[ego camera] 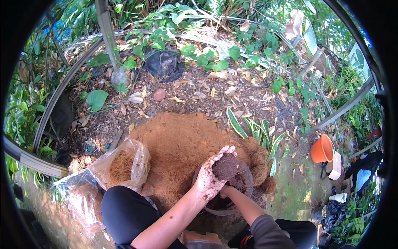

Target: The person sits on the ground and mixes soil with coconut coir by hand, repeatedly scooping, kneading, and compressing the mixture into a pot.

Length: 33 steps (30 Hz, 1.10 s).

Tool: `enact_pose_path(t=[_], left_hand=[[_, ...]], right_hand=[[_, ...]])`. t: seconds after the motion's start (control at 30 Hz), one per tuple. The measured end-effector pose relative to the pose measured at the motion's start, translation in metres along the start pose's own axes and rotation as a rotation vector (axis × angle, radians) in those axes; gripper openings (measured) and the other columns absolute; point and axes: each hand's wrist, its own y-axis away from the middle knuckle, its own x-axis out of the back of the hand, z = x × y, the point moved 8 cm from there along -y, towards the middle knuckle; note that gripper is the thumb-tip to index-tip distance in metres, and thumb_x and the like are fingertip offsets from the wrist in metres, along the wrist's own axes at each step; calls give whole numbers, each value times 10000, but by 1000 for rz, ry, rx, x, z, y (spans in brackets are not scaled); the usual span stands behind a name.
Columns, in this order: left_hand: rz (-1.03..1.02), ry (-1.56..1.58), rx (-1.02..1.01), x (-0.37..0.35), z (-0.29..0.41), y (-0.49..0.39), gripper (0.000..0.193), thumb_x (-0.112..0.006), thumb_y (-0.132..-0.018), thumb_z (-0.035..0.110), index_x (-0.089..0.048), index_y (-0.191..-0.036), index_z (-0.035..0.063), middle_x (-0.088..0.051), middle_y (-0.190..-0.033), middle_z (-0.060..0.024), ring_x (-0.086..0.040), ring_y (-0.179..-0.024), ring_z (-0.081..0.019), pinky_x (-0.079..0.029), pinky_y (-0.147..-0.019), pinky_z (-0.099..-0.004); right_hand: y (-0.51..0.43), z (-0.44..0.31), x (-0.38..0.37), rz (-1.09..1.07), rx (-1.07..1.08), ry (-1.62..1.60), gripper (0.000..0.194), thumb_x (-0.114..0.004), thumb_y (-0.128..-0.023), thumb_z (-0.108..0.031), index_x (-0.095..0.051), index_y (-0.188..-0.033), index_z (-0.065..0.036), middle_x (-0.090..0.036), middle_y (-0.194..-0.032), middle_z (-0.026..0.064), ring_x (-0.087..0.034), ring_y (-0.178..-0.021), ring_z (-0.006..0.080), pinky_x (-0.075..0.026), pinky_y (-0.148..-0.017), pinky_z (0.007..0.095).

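My left hand [207, 177], smeared with wet soil, cups a dark round ball [225, 167] of soil or fibre above a round basin [247, 186]. The basin holds dark, wet material. My right hand [224, 191] reaches down into it beneath my left wrist, so its fingers are hidden and I cannot tell what they hold. Beside the basin, on the right, sit several brown fibre-wrapped balls [259, 175]. Variegated snake plant leaves [266, 135] stand up behind these balls.
A mound of reddish-brown soil or coir [183, 140] spreads beyond the basin. To the left are a clear plastic bag of brown fibre [122, 166] and another bag [84, 199]. An orange bucket [321, 149] stands at the right. A brick-like block [201, 239] lies between my legs.
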Motion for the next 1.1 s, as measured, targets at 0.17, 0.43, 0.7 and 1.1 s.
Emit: enact_pose_path(t=[0.17, 0.43, 0.7, 1.1], left_hand=[[-5, 4, 6, -2, -1, 0, 488, -429, -892, 148, -367, -1360, 24, -427, -1391, -112, -427, -1264, -262, -346, -1048, -453], [7, -26, -3, -3, 0, 1, 489, -409, -901, 156, -359, -1367, 19, -415, -1398, -117, -421, -1268, -261, -347, -1048, -452], [14, -13, 1, 0, -1, -1, 511, -410, -899, 155, -328, -1382, 14, -409, -1399, -134, -415, -1273, -266, -351, -1046, -453], [34, -2, 3, 2, -3, -2, 487, -412, -901, 154, -355, -1365, 20, -425, -1391, -117, -422, -1270, -260, -351, -1043, -452]], right_hand=[[38, -17, 10, -62, -63, 33, 272, -692, -650, -174, -715, -878, -28, -684, -944, 144, -661, -875, 293, -530, -747, 388], [61, -13, 35, -159, -38, -32, 307, -764, -583, -185, -719, -850, -41, -678, -966, 149, -648, -872, 290, -523, -754, 404], [53, 10, 51, 197, -25, -223, 370, -781, -573, -243, -716, -880, -47, -660, -1017, 167, -638, -916, 309, -511, -801, 396], [22, -14, -2, -77, -69, 93, 355, -753, -655, -201, -698, -970, -48, -659, -1066, 121, -634, -983, 282, -510, -835, 392]])
